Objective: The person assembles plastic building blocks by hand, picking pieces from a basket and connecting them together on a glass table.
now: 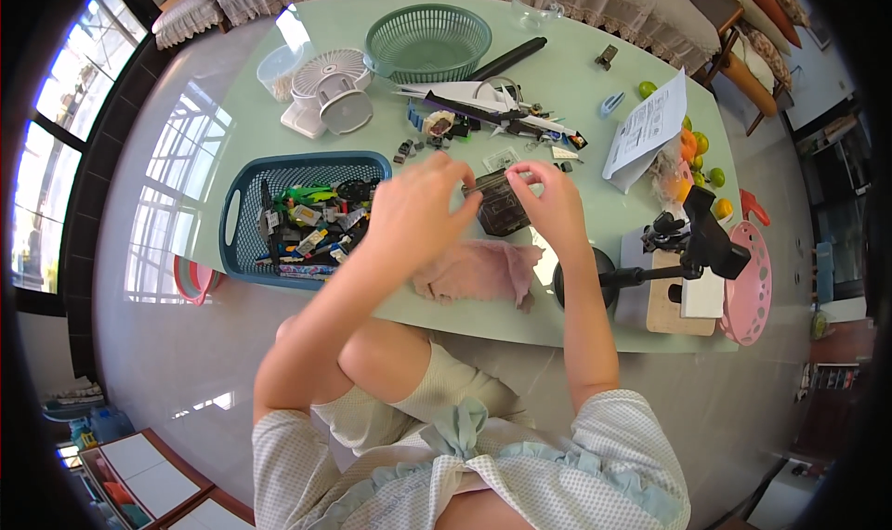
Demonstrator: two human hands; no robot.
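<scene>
A dark, boxy case (503,204) with a glossy, see-through look is at the middle of the table, just beyond a crumpled pink cloth (478,272). My right hand (548,200) pinches the case's upper right edge between thumb and fingers. At its upper left edge is my left hand (423,209), fingers bent and blurred by motion, so its grip is unclear. A blue basket (243,179) of mixed toy building bricks (316,219) stands left of my left hand. Beyond my hands lie loose small parts (437,140) and long black and white pieces (474,107).
A green basket (427,14), white fan (332,89) and clear tub (277,73) stand at the far left. Rightward are a printed sheet (648,132), fruit (688,147) and a black phone stand (641,274). A pink perforated basket (748,284) is at the right edge.
</scene>
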